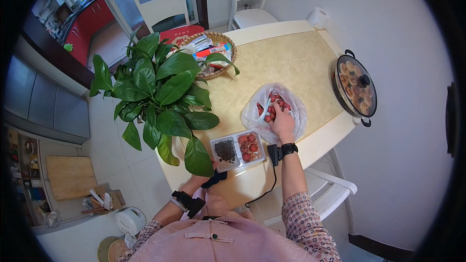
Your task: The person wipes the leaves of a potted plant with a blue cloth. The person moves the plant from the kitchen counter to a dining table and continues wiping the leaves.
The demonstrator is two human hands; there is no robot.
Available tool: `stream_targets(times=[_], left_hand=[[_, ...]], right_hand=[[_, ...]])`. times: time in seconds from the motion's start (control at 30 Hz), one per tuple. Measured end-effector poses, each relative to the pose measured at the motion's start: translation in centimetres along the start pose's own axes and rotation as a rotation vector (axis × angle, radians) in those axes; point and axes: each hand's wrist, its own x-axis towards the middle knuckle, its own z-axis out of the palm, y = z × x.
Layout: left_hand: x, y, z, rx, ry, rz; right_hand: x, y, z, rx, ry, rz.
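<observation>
A clear plastic bag (298, 111) lies open on the table, with several small red fruits (279, 102) inside. My right hand (283, 123) reaches into it, fingers on the fruits; whether one is gripped cannot be told. Left of the bag sits a two-compartment plastic tray (236, 167). Its left compartment holds small dark pieces (225, 150), its right one several larger-looking red fruits (247, 157) and pale brown bits. My left hand (204, 176) is at the tray's near left corner, partly hidden by plant leaves, so its grip is unclear.
A leafy potted plant (174, 87) overhangs the table's left side. Behind it stands a wicker basket (233, 52) of packets. A lidded electric pan (355, 87) with round food sits at the right edge, a paper roll (319, 17) at the far corner. A black cable (273, 182) hangs from my right wrist device.
</observation>
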Motion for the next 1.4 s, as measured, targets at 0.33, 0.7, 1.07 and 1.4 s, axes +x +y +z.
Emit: stream_targets(times=[0.33, 0.7, 1.07, 1.4], left_hand=[[0.3, -0.8, 0.0, 0.135, -0.017, 0.117], [1.0, -1.8, 0.5, 0.156, 0.020, 0.155], [0.0, 3.2, -1.0, 0.275, 0.033, 0.090], [-0.1, 5.3, -1.3, 0.275, -0.029, -0.087]], right_hand=[[-1.1, 1.4, 2.2, 0.467, 0.347, -0.108], [-7.1, -0.9, -0.5, 1.024, -0.036, -0.201], [-10.4, -1.2, 1.1, 0.752, -0.088, -0.202], [-11.7, -1.3, 0.1, 0.505, -0.083, -0.136]])
